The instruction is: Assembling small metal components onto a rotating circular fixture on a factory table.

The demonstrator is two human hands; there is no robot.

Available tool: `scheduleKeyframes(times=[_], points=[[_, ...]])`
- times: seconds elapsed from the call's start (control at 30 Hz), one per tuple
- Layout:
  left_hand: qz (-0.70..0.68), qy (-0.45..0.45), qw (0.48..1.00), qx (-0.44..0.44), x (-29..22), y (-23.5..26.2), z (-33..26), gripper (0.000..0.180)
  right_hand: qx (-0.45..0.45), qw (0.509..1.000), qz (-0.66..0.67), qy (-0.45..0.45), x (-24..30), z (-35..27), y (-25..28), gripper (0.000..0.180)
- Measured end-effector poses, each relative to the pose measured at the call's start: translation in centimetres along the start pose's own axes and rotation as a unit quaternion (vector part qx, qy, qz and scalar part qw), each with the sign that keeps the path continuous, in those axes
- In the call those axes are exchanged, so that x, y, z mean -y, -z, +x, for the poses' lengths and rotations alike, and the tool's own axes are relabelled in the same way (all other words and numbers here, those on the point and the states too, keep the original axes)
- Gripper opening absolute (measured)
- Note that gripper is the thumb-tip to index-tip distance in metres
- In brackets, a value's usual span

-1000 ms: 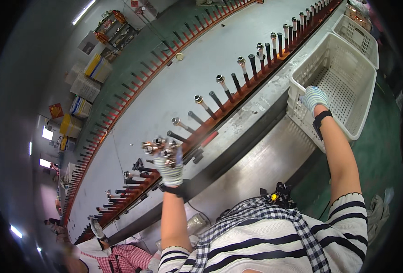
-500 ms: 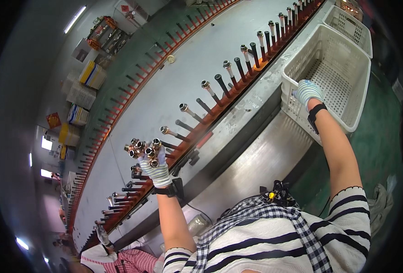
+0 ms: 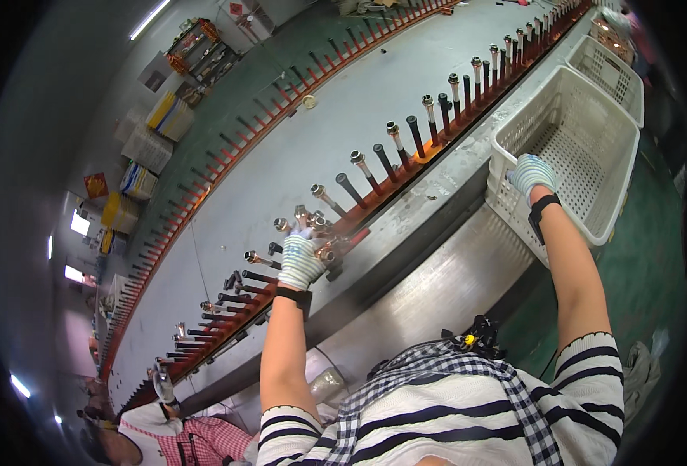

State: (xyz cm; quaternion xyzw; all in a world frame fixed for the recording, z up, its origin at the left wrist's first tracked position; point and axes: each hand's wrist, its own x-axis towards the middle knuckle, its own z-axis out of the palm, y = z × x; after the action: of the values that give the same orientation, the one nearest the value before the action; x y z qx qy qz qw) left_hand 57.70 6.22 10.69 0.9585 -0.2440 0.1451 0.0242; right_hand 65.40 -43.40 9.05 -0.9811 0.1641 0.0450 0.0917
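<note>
Left hand (image 3: 301, 260) has drifted along the rack, gripping metal-tipped tubes (image 3: 306, 225); right hand (image 3: 531, 172) clutches the basket (image 3: 565, 147) rim; an overfull fistful could spill.

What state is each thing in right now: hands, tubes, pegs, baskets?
Left hand: gloved, shut on a bundle of metal-tipped tubes at the rail.
Right hand: gloved, gripping the near basket rim.
Near basket: looks empty.
Far basket: contents unclear.
Pegs: some carry tubes, some bare.
</note>
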Motion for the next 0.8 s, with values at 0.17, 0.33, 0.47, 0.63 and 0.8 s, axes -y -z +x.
scheduleKeyframes(times=[0.17, 0.33, 0.47, 0.63, 0.8], points=[[-0.034, 0.016, 0.979, -0.201, 0.8, 5.6, -2.4, 0.021, -0.013, 1.0, -0.014, 0.02, -0.1, 0.5, -0.7, 0.044], [-0.109, 0.194, 0.908, -0.356, -1.2, 9.2, -11.6, 0.029, -0.034, 0.998, 0.01, 0.06, -0.7, 1.0, -2.1, 0.045], [-0.24, 0.409, 0.773, -0.422, -4.8, 8.6, -23.6, 0.039, -0.038, 0.995, 0.034, 0.08, -0.7, 0.7, -2.5, 0.043], [-0.208, 0.636, 0.581, -0.463, -10.3, 6.6, -37.1, 0.024, -0.025, 0.996, -0.022, 0.083, -2.7, 4.3, -4.4, 0.051], [-0.262, 0.757, 0.393, -0.451, -17.6, 3.2, -48.4, 0.031, -0.025, 0.996, -0.021, 0.081, -1.9, 3.5, -3.9, 0.052]])
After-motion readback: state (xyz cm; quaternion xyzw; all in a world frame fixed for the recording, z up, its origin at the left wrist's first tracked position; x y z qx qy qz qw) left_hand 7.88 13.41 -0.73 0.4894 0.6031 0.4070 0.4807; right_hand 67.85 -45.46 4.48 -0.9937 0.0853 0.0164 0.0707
